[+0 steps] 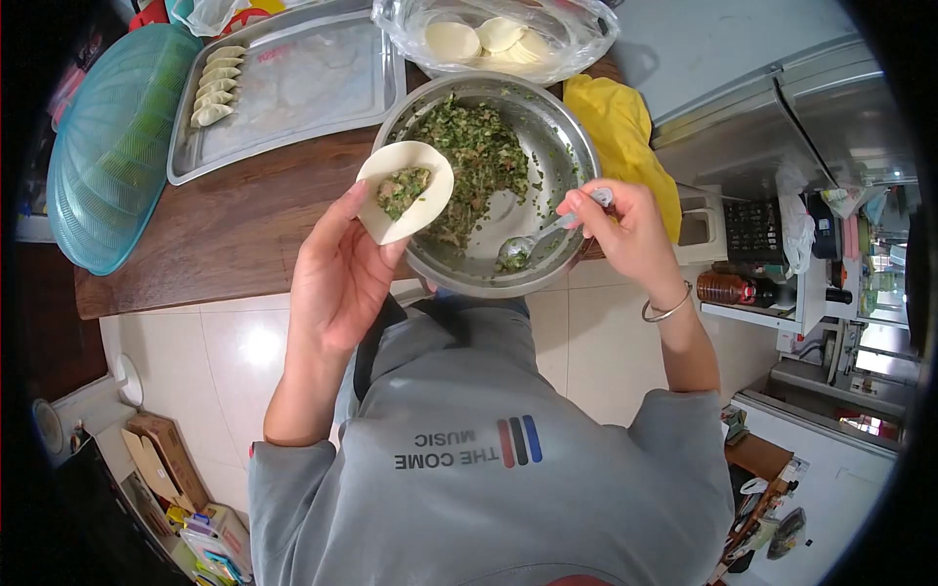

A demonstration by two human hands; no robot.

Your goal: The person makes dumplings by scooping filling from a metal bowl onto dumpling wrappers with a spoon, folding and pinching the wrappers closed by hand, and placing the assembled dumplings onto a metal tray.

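My left hand (337, 264) holds a round dumpling wrapper (438, 200) by its edge, over the left rim of a steel bowl. A small heap of green filling (401, 192) lies in the middle of the wrapper. In my right hand (625, 227) is a spoon (549, 230), its handle pinched between thumb and fingers. The spoon's tip is down in the bowl (576, 137) with a bit of filling on it. Chopped green filling with meat (479, 146) covers the left and upper part of the bowl's inside.
A metal tray (313, 68) with several folded dumplings (217, 88) stands on the wooden table (225, 234). Behind the bowl is a plastic bag (586, 39) of round wrappers (500, 35). A teal mesh cover (117, 146) leans at left; a yellow cloth (616, 117) lies at right.
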